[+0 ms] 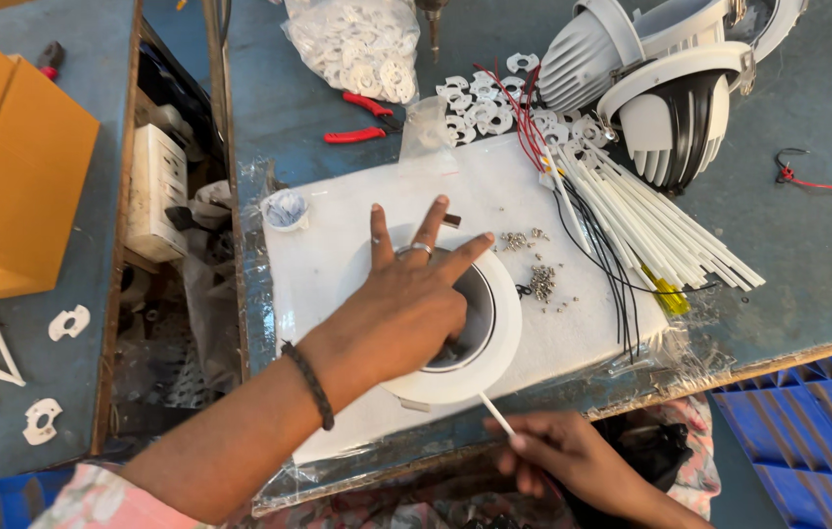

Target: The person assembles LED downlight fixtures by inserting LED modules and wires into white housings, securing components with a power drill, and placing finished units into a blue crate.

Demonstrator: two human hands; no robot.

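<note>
Head view of a blue workbench. The left hand [416, 294] lies spread wide, palm down, over a round white downlight housing [494, 333], covering most of its dark opening; what sits inside the opening cannot be made out. The housing rests on a white foam sheet [338, 255] wrapped in clear film. The right hand [563, 456], partly cut off by the bench edge, pinches a thin white sleeved wire [494, 413] whose upper end touches the housing rim; how it joins the housing is hidden. Beyond the foam sheet, at the top edge, a clear plastic bag [357, 44] holds many white plastic clips, its upper part cropped. Loose clips of the same kind [480, 103] lie just beside it, next to red-handled pliers [362, 118]. At upper right, finned downlight bodies [671, 88], white and black, are stacked and partly out of frame. A bundle of white sleeved wires [651, 220] fans across the foam's right side, with small metal screws [538, 279] scattered near the housing. At far left an orange-brown cardboard box [4, 176] is cut off by the frame edge. At lower right a blue plastic crate [818, 421] bears white lettering, only partly visible.
</note>
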